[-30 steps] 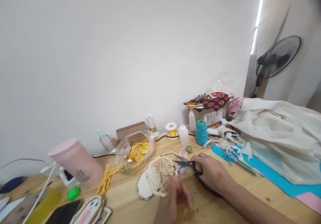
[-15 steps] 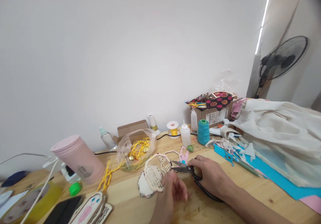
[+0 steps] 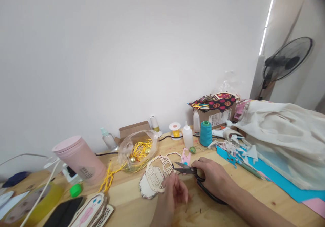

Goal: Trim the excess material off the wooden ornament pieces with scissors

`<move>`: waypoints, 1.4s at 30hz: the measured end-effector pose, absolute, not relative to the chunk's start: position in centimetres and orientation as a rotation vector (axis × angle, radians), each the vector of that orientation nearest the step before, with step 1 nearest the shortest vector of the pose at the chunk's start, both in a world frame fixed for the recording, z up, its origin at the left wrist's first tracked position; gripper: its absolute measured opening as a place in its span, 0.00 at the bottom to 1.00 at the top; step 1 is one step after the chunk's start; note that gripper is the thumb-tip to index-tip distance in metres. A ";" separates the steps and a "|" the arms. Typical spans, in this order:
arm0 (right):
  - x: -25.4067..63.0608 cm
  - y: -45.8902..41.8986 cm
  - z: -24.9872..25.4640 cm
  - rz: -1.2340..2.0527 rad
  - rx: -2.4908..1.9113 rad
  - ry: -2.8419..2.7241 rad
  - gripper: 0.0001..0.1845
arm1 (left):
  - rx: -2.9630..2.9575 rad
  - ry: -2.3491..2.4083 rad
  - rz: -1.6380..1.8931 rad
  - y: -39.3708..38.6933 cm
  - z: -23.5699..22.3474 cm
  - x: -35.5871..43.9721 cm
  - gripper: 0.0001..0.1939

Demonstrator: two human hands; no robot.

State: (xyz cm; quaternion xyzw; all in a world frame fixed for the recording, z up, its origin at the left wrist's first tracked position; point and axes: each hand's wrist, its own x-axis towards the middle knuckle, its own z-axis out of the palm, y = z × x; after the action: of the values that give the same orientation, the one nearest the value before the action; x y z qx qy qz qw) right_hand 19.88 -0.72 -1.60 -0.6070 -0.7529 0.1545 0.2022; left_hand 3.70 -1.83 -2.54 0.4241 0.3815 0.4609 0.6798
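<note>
In my right hand (image 3: 212, 178) is a pair of black-handled scissors (image 3: 185, 170), its blades parted and pointing left. The tips reach close to the fingertips of my left hand (image 3: 175, 188). Those fingers are pinched together beside a pale wooden cutout (image 3: 155, 178) with lattice openings; whatever sits between the fingertips is too small to make out. Under the cutout lies a white rounded piece (image 3: 146, 189) with a dark ragged edge. A pink cutout (image 3: 186, 156) and a small green patterned bead (image 3: 192, 150) rest just beyond the scissors.
A plastic bag (image 3: 127, 150) of yellow cord and gold bells stands behind the cutout. A pink tumbler (image 3: 81, 159) and phone (image 3: 63, 213) lie left. At the back are a squeeze bottle (image 3: 187, 137) and teal thread cone (image 3: 206, 135). White cloth (image 3: 279, 135) covers the right side.
The fingers of my left hand have shifted slightly near the blades, and the wooden cutout has turned a little. The scissors have hardly moved.
</note>
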 end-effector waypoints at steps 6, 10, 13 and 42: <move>19.8 -0.6 -1.6 0.380 -1.724 -2.130 0.14 | 1.004 0.906 1.028 -1.9 -2.7 3.6 0.21; 19.6 -0.6 -1.5 0.363 -1.745 -2.115 0.13 | 1.043 0.917 1.030 -1.8 -2.2 3.5 0.22; 19.8 -0.4 -1.6 0.345 -1.747 -2.095 0.13 | 1.092 0.928 1.021 -2.2 -2.4 3.7 0.23; 20.0 -0.9 -2.3 0.337 -1.542 -2.118 0.17 | 0.925 0.912 1.112 -1.5 -2.8 3.6 0.20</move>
State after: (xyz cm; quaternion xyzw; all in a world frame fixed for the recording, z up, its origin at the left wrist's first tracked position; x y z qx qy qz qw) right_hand 20.01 -0.88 -2.27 -0.5655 -0.7769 0.1235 0.2477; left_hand 3.63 -1.54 -2.78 0.4083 0.4025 0.4906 0.6563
